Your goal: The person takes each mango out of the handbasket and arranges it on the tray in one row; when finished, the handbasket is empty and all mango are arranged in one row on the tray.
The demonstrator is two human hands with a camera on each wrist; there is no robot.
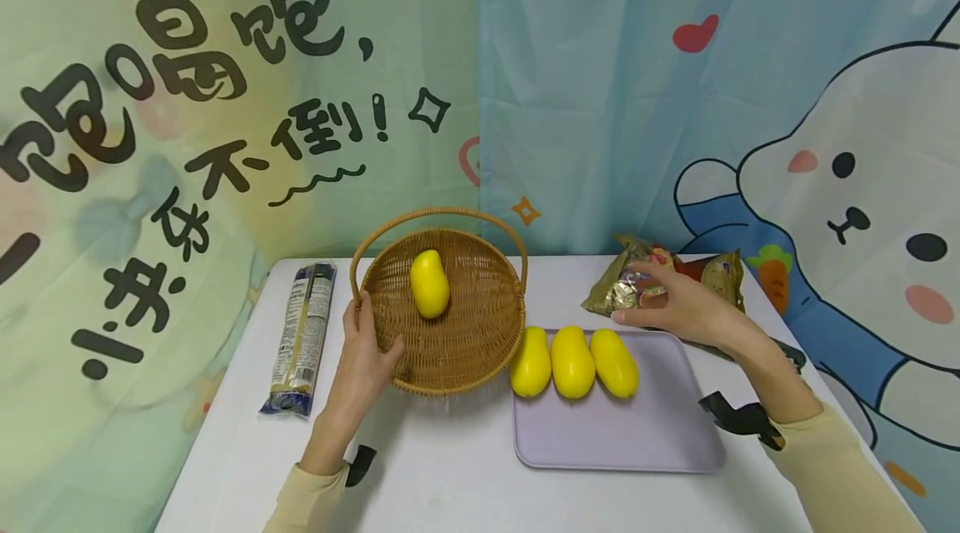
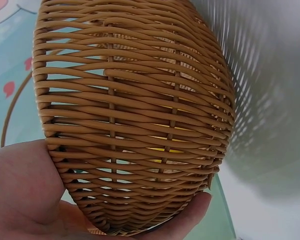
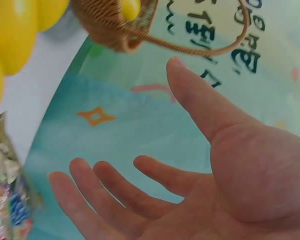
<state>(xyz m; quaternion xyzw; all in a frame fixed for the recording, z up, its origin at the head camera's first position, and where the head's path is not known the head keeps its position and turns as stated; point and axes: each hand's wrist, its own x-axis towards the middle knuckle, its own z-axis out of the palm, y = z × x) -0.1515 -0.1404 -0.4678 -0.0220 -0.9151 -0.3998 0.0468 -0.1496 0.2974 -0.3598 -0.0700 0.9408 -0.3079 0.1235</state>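
A round wicker basket (image 1: pixel 480 350) with a tall hoop handle is tilted so that its inside faces me. One yellow mango (image 1: pixel 430 284) lies inside it. My left hand (image 1: pixel 363 362) grips the basket's left side, the thumb inside the rim; in the left wrist view the weave fills the space beside that hand (image 2: pixel 25 195). At the right, my right hand (image 1: pixel 686 306) overlaps a gold foil snack bag (image 1: pixel 611 287) in the head view. Its fingers are spread and hold nothing, as the right hand (image 3: pixel 190 200) shows in the right wrist view.
Three more yellow mangoes (image 1: pixel 573 362) lie in a row on a lilac tray (image 1: pixel 622 441), next to the basket. A long clear-and-blue packet (image 1: pixel 302 341) lies at the table's left. Behind the white table (image 1: pixel 450 475) hangs a printed curtain (image 1: pixel 570 100).
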